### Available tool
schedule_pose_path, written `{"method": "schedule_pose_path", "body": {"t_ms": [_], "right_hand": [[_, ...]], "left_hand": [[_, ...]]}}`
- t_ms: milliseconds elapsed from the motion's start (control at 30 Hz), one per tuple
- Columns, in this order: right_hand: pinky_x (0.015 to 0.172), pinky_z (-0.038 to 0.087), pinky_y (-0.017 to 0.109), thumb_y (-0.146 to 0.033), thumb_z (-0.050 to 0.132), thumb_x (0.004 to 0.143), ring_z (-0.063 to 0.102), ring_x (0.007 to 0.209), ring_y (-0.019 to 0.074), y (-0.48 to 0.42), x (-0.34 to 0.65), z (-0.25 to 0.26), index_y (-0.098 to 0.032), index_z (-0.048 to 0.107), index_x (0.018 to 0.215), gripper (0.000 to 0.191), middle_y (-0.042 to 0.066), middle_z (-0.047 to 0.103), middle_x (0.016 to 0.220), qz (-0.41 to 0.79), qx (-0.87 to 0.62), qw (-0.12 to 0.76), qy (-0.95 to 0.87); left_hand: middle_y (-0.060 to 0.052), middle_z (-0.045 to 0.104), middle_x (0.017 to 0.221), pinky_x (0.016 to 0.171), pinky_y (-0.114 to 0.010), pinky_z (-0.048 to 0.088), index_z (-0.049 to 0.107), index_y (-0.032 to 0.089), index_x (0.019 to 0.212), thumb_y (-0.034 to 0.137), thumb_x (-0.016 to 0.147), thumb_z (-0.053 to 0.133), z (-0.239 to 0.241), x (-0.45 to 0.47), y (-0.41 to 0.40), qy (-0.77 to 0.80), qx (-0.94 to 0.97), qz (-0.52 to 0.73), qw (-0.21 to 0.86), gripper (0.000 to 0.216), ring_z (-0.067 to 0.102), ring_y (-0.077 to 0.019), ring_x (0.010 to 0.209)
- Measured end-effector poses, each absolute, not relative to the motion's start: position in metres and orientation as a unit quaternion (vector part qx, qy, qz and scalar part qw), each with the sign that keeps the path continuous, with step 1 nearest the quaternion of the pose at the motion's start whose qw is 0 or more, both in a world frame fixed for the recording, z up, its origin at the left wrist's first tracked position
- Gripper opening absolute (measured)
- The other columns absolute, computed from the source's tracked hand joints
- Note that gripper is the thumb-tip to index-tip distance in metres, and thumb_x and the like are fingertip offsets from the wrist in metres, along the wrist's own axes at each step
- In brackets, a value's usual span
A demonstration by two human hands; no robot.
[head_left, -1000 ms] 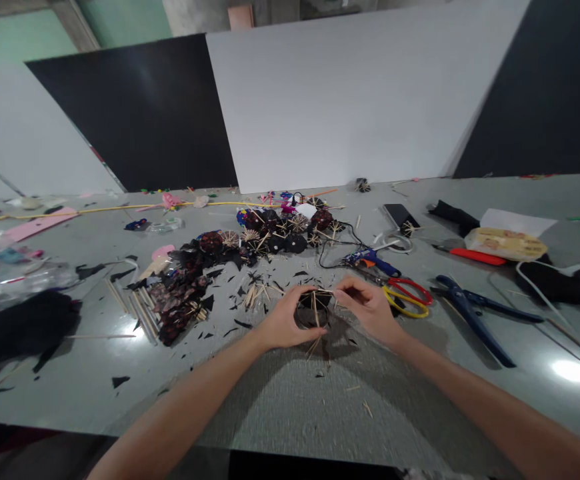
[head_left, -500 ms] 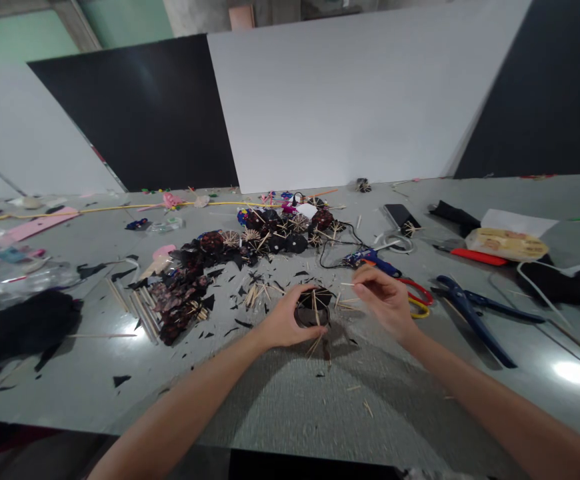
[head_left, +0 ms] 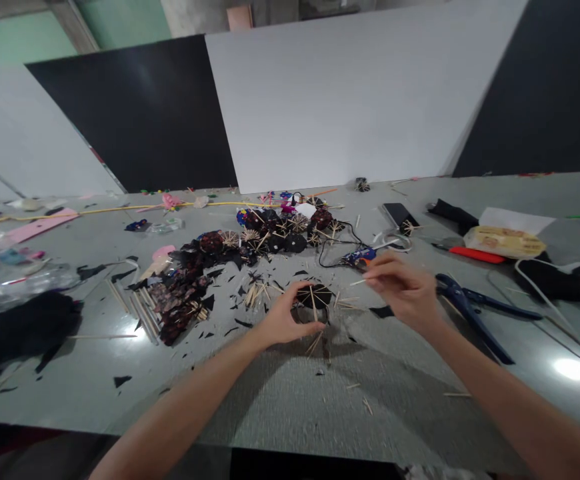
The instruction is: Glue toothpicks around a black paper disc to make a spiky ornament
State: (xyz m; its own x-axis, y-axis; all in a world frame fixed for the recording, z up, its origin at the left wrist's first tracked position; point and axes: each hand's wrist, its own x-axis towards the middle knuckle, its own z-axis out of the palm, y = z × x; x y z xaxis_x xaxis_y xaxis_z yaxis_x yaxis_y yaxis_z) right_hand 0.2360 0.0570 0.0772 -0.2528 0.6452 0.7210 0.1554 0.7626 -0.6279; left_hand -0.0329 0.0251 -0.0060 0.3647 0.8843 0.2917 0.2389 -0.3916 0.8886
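My left hand (head_left: 286, 319) is closed around the edge of a small round black piece (head_left: 324, 297) with thin wooden sticks fanned across its top, like a tiny umbrella. Its underside is partly hidden by my fingers. To the right, my right hand (head_left: 406, 292), somewhat blurred, pinches a short pale stick (head_left: 357, 283) that points toward the black piece without touching it. Just behind my right fingertips lies a blue hot glue gun (head_left: 359, 256), partly covered by the hand. Loose sticks (head_left: 347, 301) lie on the table between both hands.
Several finished-looking black pieces with stick spokes (head_left: 296, 243) are heaped behind my hands. Dark fabric (head_left: 175, 303) and scraps lie left. On the right are blue-handled pliers or cutters (head_left: 470, 320), a red-handled cutter (head_left: 477, 255) and a phone (head_left: 400, 215). Upright panels (head_left: 345, 100) stand behind.
My right hand has moved to the right with the stick, now covering the red and yellow loop handles and uncovering a black scrap. The black piece is tilted slightly differently in my left hand.
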Motion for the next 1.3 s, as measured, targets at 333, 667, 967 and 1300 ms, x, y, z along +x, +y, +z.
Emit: {"method": "schedule_pose_path", "body": {"t_ms": [333,667,967,1300], "right_hand": [[0.088,0.052,0.040,-0.024,0.063,0.100,0.055,0.097,0.0225,0.071,0.221,0.027,-0.029,0.078,0.098,0.016,0.007,0.062,0.108,0.088,-0.252,0.380,-0.886],[0.090,0.051,0.043,-0.023,0.062,0.100,0.053,0.101,0.0246,0.068,0.222,0.025,-0.029,0.080,0.095,0.019,0.009,0.060,0.112,0.052,-0.253,0.377,-0.890],[0.092,0.052,0.044,-0.020,0.063,0.099,0.053,0.105,0.0249,0.067,0.221,0.026,-0.029,0.079,0.097,0.019,0.009,0.060,0.114,0.056,-0.249,0.366,-0.895],[0.091,0.053,0.045,-0.017,0.059,0.100,0.054,0.106,0.0252,0.067,0.222,0.022,-0.029,0.081,0.098,0.025,0.009,0.059,0.113,0.039,-0.241,0.367,-0.898]], "left_hand": [[-0.012,0.063,0.133,0.109,-0.049,0.048,0.044,0.024,0.142,0.041,0.074,0.089,-0.006,-0.033,0.022,0.353,0.718,0.407,0.440,0.083,0.063,-0.0310,0.123],[-0.012,0.063,0.133,0.108,-0.048,0.048,0.045,0.024,0.141,0.041,0.073,0.090,-0.006,-0.032,0.023,0.340,0.726,0.407,0.438,0.083,0.062,-0.0305,0.123],[-0.012,0.062,0.134,0.108,-0.047,0.048,0.045,0.024,0.141,0.040,0.075,0.088,-0.004,-0.032,0.023,0.329,0.732,0.404,0.440,0.080,0.062,-0.0291,0.123],[-0.013,0.060,0.137,0.110,-0.048,0.048,0.045,0.024,0.141,0.041,0.075,0.088,-0.001,-0.031,0.022,0.331,0.735,0.395,0.441,0.080,0.061,-0.0305,0.127]]}}
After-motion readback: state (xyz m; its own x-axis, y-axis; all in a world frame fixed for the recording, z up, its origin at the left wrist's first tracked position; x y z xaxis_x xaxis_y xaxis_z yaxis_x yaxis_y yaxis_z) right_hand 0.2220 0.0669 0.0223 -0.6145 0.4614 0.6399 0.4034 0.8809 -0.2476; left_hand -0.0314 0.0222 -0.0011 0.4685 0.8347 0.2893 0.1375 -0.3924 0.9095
